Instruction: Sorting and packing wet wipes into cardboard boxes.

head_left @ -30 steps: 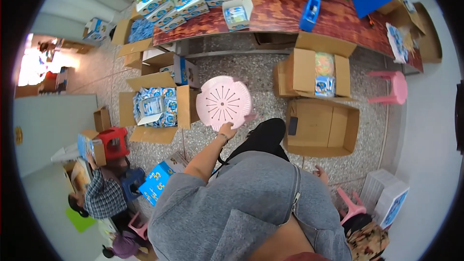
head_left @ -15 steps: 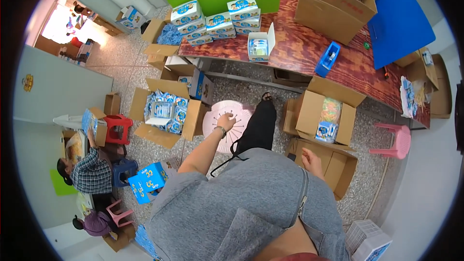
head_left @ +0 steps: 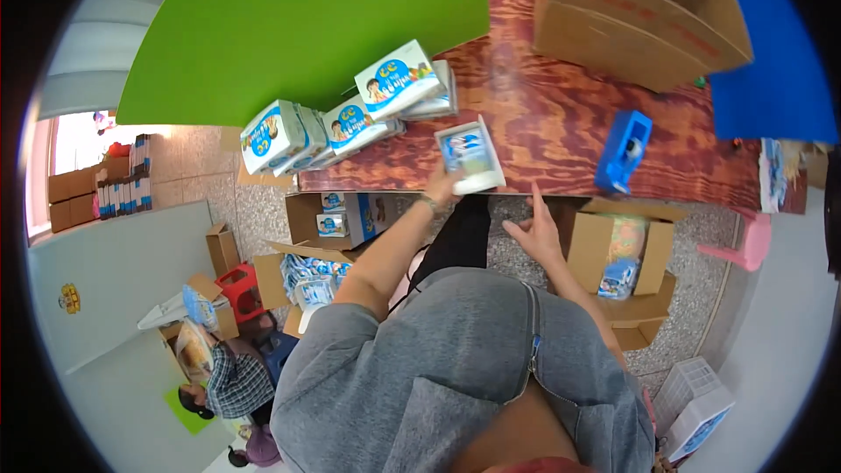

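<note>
My left hand (head_left: 444, 187) is at the front edge of the table, its fingers closed on the near left corner of a small open white box (head_left: 478, 182). Blue and white packets (head_left: 464, 149) lie inside that box. Just right of it, my right hand (head_left: 539, 232) is in front of the table edge with nothing in it, fingers stretched and thumb apart. To the left on the tabletop stand stacks of closed white and blue boxes (head_left: 399, 79), some of them leaning.
The red-brown table (head_left: 552, 144) carries a blue tape dispenser (head_left: 625, 153) and a large carton (head_left: 631, 22). Below stand open cartons with packets, one right (head_left: 583, 250), one left (head_left: 273, 285). A pink stool (head_left: 749, 243) is at right. Two people sit at lower left.
I have moved up to the table. My left hand has gone from over the pink stool to the small box, which now sits turned. My right hand has come forward, its fingers stretching out.
</note>
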`<move>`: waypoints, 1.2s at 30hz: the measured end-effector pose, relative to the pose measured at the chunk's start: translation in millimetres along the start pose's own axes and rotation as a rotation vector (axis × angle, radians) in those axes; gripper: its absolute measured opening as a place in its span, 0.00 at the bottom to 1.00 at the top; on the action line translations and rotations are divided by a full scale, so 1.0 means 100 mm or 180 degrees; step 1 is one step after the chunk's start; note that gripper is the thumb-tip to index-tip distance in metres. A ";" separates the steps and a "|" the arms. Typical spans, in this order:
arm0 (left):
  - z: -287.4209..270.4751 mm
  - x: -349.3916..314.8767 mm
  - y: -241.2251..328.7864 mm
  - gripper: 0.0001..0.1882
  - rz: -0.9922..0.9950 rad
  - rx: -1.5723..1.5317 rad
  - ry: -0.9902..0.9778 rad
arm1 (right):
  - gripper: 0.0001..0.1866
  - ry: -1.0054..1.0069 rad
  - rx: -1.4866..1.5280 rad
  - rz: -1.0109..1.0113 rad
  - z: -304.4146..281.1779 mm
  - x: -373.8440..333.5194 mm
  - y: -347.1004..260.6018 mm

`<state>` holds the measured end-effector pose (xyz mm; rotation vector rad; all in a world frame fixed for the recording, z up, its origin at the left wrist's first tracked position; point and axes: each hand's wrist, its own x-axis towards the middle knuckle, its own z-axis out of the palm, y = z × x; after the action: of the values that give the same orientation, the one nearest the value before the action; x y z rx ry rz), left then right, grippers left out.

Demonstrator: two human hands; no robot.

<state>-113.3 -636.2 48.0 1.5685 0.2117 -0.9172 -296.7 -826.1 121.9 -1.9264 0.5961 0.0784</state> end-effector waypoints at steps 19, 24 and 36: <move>-1.20 0.31 2.34 0.56 0.2686 0.5624 0.0770 | 0.14 0.1624 -0.0623 -0.0557 -0.72 2.09 -0.10; -1.20 0.39 2.20 0.46 0.3187 0.5275 0.0556 | 0.14 0.1942 -0.0337 -0.0519 -1.02 2.18 0.15; -0.71 -0.21 1.63 0.41 0.4270 0.4554 -0.0462 | 0.39 0.0798 -0.0910 -0.3056 0.32 1.36 -0.76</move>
<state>2.3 -603.5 180.2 2.2129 -1.7531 0.0827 -137.6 -825.3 128.9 -2.3293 -0.2450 -0.7256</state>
